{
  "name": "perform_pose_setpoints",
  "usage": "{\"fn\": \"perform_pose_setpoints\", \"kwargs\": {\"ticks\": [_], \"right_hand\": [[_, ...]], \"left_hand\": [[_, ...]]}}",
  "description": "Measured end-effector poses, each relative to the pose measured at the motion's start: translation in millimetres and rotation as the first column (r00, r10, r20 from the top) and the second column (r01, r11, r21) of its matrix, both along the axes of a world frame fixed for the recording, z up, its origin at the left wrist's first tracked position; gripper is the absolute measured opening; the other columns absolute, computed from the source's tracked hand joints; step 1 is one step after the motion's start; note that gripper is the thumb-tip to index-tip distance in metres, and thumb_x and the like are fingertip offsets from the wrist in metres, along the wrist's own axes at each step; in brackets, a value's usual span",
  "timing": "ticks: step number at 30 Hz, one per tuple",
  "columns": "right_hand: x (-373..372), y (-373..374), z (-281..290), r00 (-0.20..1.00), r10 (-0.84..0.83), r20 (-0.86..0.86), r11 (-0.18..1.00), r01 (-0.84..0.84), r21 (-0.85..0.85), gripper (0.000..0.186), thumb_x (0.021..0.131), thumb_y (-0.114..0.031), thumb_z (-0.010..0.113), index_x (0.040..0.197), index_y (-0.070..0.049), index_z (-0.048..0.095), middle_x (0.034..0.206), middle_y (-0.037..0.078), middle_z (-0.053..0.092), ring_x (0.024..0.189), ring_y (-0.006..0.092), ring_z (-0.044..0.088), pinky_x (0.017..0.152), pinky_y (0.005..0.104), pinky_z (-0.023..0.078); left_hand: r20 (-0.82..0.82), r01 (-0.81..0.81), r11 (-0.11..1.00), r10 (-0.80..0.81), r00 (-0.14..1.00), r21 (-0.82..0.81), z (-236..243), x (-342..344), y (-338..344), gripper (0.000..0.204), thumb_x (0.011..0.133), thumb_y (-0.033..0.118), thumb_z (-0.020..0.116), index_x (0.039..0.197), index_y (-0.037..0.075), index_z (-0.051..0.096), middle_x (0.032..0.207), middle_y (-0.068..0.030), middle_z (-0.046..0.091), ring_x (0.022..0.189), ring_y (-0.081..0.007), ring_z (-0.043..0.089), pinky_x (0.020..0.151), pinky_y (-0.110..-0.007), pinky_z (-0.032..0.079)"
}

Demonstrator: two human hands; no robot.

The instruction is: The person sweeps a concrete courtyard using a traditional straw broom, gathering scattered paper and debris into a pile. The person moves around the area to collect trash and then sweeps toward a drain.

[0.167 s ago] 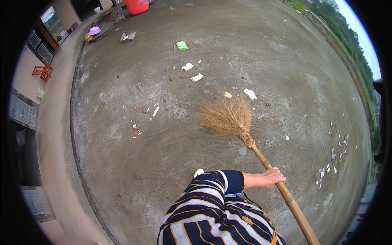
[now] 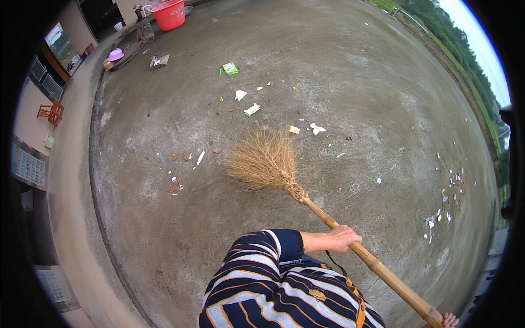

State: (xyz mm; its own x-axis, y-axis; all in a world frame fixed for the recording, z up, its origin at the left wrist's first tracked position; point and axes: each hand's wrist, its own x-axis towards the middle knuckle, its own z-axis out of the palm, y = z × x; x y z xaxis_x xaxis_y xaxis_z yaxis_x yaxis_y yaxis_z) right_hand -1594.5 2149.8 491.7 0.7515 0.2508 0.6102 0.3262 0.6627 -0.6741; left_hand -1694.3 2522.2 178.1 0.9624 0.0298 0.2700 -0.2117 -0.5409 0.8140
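Observation:
A straw broom (image 2: 262, 161) slants over the concrete ground, its bristle head out in front and to the left. Partway up the bamboo handle, my left hand (image 2: 343, 239) is wrapped round it. Only the fingers of my right hand (image 2: 449, 320) show at the lower right edge, closed on the handle's top end. Just beyond the bristles lie a yellow packet (image 2: 294, 129) and a white crumpled tissue (image 2: 317, 129). Farther off are a white-green wrapper (image 2: 252, 110), another white tissue (image 2: 240, 95) and a green packet (image 2: 229, 68). A white strip (image 2: 200, 158) lies left of the bristles among small brown bits.
Small litter (image 2: 445, 202) is scattered at the right. A dustpan (image 2: 159, 61), a lilac basin (image 2: 115, 54) and a red tub (image 2: 168, 15) stand at the far left. An orange-brown chair (image 2: 52, 112) is on the raised walkway (image 2: 71, 218) along the building.
The broom head has swung left, and my left hand has shifted left with the handle. My right hand's fingers have come into view at the lower right. The view has shifted slightly.

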Motion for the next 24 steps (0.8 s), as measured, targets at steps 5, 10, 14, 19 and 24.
{"fn": "perform_pose_setpoints", "kwargs": {"ticks": [5,10,14,19,24], "right_hand": [[87,90,-71,0.861,0.457,-0.222,0.889,-0.438,0.131,0.022,0.087,-0.005,0.057,0.094,-0.009,0.036,0.075,0.000,0.034,0.068,0.0100,0.039,0.075,0.0267,0.037],[83,247,-125,0.674,0.665,-0.322,0.737,-0.661,0.140,0.023,0.089,-0.011,0.057,0.096,-0.010,0.035,0.067,-0.002,0.034,0.062,0.0089,0.039,0.069,0.0263,0.040],[11,372,-152,0.504,0.740,-0.446,0.578,-0.815,0.038,0.024,0.089,-0.018,0.058,0.093,-0.012,0.035,0.067,-0.001,0.038,0.064,0.0100,0.043,0.080,0.0332,0.047],[-128,503,-166,0.251,0.772,-0.584,0.202,-0.968,-0.149,0.026,0.077,-0.013,0.062,0.087,-0.011,0.038,0.070,0.004,0.047,0.074,0.0187,0.053,0.090,0.0413,0.045],[-212,588,-165,0.191,0.762,-0.619,0.062,-0.973,-0.224,0.025,0.074,-0.012,0.062,0.084,-0.011,0.039,0.068,0.004,0.047,0.072,0.0193,0.052,0.088,0.0426,0.044]], "left_hand": [[-0.235,-0.328,0.944,0.329,0.915,0.042,-14,-74,34,0.030,0.066,-0.002,0.058,0.092,0.012,0.061,0.083,-0.0104,0.066,0.086,-0.0334,0.061,0.074,-0.045,0.046],[-0.316,-0.684,0.714,0.691,0.650,0.153,-33,-184,55,0.028,0.067,-0.001,0.058,0.092,0.012,0.061,0.086,-0.0101,0.066,0.089,-0.0335,0.061,0.078,-0.046,0.044],[-0.350,-0.865,0.464,0.855,0.382,0.190,-57,-291,69,0.020,0.070,0.003,0.061,0.088,0.011,0.064,0.087,-0.0105,0.067,0.088,-0.0327,0.061,0.075,-0.044,0.046],[-0.408,-0.922,0.159,0.913,0.001,0.353,-92,-425,80,0.021,0.069,0.000,0.061,0.087,0.012,0.062,0.086,-0.0084,0.066,0.088,-0.0324,0.060,0.075,-0.043,0.046],[-0.536,-0.934,0.093,0.837,-0.114,0.344,-108,-484,118,0.021,0.069,0.000,0.063,0.085,0.014,0.059,0.086,-0.0077,0.065,0.089,-0.0316,0.060,0.075,-0.044,0.045]]}}
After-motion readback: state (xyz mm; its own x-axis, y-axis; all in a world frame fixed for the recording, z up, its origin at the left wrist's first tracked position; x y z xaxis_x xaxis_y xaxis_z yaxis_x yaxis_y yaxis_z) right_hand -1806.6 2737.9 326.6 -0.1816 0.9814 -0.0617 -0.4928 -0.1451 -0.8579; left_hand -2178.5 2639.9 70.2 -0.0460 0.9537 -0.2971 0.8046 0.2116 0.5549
